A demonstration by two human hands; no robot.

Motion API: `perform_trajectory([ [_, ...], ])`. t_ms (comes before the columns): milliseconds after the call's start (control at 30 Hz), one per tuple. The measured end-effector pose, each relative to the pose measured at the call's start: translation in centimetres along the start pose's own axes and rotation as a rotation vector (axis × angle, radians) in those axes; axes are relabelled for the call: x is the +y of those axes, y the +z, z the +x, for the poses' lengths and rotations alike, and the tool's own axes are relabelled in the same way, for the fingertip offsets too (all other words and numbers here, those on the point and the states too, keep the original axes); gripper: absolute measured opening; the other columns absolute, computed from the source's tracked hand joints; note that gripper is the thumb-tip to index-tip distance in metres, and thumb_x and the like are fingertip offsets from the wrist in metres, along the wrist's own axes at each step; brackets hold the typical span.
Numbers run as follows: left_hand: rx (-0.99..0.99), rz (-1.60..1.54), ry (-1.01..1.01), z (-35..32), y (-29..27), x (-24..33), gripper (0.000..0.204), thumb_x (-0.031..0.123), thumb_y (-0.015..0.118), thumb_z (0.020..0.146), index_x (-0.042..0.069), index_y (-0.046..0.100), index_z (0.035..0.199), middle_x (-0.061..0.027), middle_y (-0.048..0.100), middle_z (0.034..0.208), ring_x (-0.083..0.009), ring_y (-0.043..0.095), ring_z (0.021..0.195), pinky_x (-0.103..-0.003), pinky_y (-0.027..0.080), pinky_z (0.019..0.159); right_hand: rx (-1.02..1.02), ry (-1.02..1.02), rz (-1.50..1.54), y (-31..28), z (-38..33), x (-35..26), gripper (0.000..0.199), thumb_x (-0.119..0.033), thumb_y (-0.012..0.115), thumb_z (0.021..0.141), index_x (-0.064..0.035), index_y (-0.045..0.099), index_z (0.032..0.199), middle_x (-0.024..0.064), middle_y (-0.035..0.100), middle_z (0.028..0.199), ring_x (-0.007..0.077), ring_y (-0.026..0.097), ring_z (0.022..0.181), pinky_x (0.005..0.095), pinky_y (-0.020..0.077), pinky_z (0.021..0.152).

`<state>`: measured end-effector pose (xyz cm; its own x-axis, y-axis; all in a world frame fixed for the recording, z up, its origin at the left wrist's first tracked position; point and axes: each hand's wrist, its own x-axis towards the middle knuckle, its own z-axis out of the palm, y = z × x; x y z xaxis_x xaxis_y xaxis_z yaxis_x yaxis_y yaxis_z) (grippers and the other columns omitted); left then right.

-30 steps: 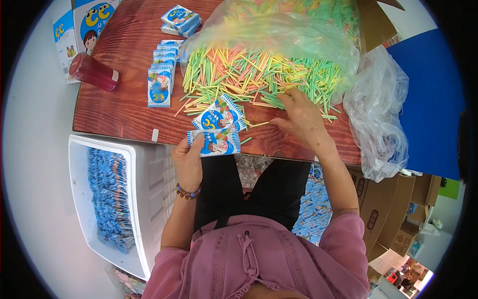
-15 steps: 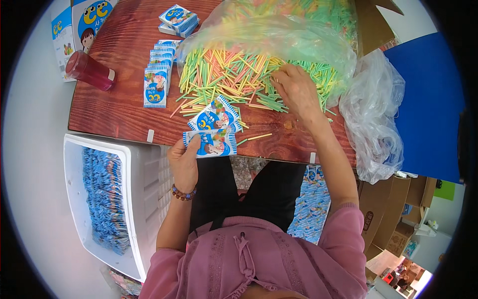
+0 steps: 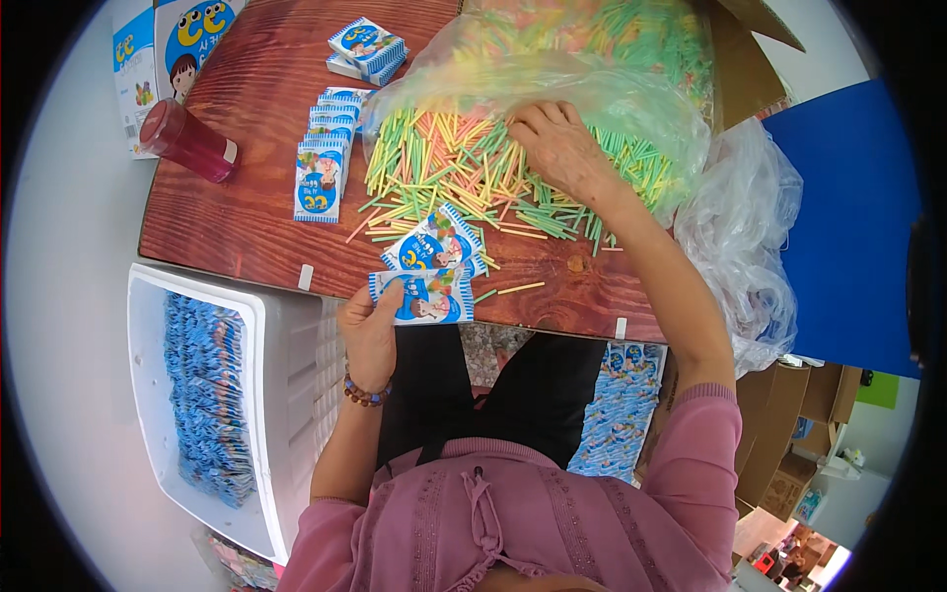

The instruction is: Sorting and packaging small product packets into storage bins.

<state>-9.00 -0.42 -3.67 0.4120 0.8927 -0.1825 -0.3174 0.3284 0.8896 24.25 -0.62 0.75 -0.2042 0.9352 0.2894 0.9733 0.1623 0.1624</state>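
At the table's front edge my left hand (image 3: 368, 333) pinches a small blue-and-white packet (image 3: 439, 302) by its left end. Just beyond it, a similar packet (image 3: 430, 245) lies slanted on the table, partly covered by the held one. Thin pastel sticks (image 3: 429, 163) in yellow, green and pink spill in a heap from a clear plastic bag (image 3: 464, 74). My right hand (image 3: 560, 150) rests on this heap with its fingers bent down into the sticks; the fingertips and anything between them are hidden.
Packets stand in an overlapping row (image 3: 321, 178), with a small stack (image 3: 367, 49) behind. A red-lidded tumbler (image 3: 189, 143) lies left. A white bin (image 3: 258, 395) holds many packets; more packets (image 3: 621, 405) sit below the table at right. Crumpled plastic (image 3: 745, 217) hangs at the right edge.
My right hand has shifted a little left and farther into the heap. My left hand still pinches the packet. The whole view has shifted slightly.
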Motion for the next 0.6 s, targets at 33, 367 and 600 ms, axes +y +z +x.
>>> perform_trajectory([
  [33, -0.012, 0.008, -0.004, 0.0, -0.1, -0.1, 0.014, 0.006, 0.060, 0.092, -0.003, 0.068, 0.098, -0.0041, 0.068, 0.091, -0.0055, 0.060, 0.078, -0.022, 0.048, 0.072, 0.002, -0.002, 0.001, 0.2, 0.1, -0.2, 0.034, -0.002, 0.057, 0.073, -0.0071, 0.058, 0.107, 0.0076, 0.055, 0.114, 0.0265, 0.049, 0.110, 0.0399, 0.0368, 0.096],
  [367, -0.004, -0.034, 0.004, 0.0, 0.3, 0.3, 0.013, 0.004, 0.064, 0.089, -0.003, 0.069, 0.098, -0.0037, 0.068, 0.089, -0.0053, 0.059, 0.075, -0.021, 0.048, 0.069, -0.034, -0.003, -0.024, -1.6, -0.4, -1.7, 0.028, -0.005, 0.053, 0.079, -0.0068, 0.057, 0.107, 0.0113, 0.054, 0.119, 0.0282, 0.047, 0.117, 0.0434, 0.0349, 0.099],
  [600, 0.006, -0.041, 0.002, -0.1, 0.7, 0.6, 0.011, 0.004, 0.063, 0.089, -0.003, 0.069, 0.096, -0.0041, 0.068, 0.086, -0.0063, 0.059, 0.072, -0.022, 0.048, 0.066, -0.052, -0.173, -0.023, -2.2, -1.0, -3.1, 0.028, -0.011, 0.052, 0.084, -0.0097, 0.057, 0.111, 0.0092, 0.052, 0.125, 0.0273, 0.044, 0.124, 0.0460, 0.0304, 0.107],
])
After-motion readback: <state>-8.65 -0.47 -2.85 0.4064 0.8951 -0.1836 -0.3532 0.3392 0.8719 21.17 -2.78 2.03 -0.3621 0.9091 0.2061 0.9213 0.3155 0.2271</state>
